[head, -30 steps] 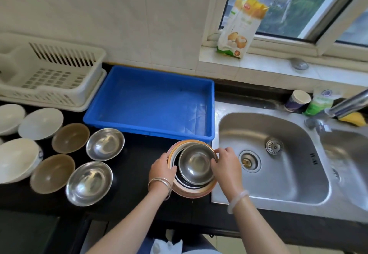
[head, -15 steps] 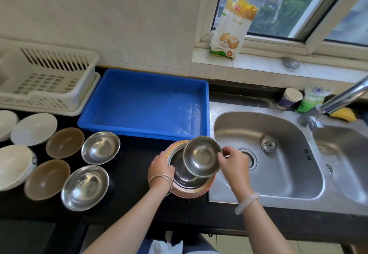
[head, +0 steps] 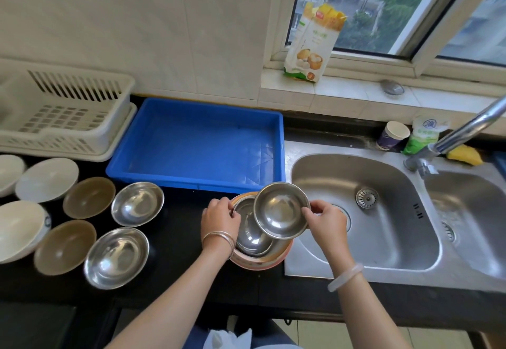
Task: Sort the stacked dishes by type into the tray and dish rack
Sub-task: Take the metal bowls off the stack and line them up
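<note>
My right hand [head: 325,222] pinches the right rim of a small steel bowl [head: 279,210], lifted and tilted above the stack of dishes [head: 257,258] at the counter's edge by the sink. My left hand [head: 220,218] grips the stack's left rim; another steel bowl [head: 252,239] sits inside its orange-rimmed bottom dish. The blue tray [head: 197,181] lies just behind the stack. The white dish rack [head: 65,118] stands at the back left.
On the dark counter at left lie two steel bowls [head: 137,203] [head: 116,257], two brown bowls [head: 89,196] [head: 64,246] and several white bowls [head: 46,179]. A double steel sink [head: 364,211] with a tap [head: 462,132] is on the right. A paper cup [head: 393,135] stands behind it.
My right hand has lifted the top steel bowl out of the stack and moved it up and to the right. My left hand stays on the stack's rim.
</note>
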Demonstrator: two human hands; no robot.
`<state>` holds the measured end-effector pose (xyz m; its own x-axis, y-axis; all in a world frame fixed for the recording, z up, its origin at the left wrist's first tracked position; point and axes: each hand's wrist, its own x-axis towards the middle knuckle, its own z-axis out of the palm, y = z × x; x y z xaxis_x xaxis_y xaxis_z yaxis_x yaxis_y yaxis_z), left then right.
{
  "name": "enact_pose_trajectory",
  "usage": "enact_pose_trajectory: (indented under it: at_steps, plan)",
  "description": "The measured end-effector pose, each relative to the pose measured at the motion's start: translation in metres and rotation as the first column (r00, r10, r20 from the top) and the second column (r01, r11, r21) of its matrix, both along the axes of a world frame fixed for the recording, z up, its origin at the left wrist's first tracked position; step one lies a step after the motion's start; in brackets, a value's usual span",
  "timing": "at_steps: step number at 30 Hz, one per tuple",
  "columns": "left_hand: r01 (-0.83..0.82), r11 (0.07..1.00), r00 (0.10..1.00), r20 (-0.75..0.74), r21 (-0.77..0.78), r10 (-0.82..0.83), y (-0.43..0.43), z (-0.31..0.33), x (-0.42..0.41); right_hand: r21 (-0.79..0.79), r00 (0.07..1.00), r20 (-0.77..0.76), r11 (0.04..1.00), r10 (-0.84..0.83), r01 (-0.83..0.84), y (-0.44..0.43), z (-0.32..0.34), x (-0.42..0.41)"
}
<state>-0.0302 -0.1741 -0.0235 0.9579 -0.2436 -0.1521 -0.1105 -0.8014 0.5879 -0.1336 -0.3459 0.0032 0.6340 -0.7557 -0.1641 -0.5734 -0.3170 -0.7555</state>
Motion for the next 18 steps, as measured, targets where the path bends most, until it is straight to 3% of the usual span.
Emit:
enact_pose_trajectory:
  at_steps: [9, 18]
  plan:
    - [-0.066, 0.992, 0.997, -0.052, -0.107, 0.061, 0.014, 0.024, 0.012, 0.222, 0.989, 0.133, 0.975, -0.058, 0.027, -0.001, 0.010, 0.006]
    - [-0.291, 0.936, 0.956, -0.109, -0.200, 0.274, 0.085, 0.030, 0.013, 0.298, 0.977, 0.189, 0.942, 0.099, -0.153, 0.024, 0.031, 0.054]
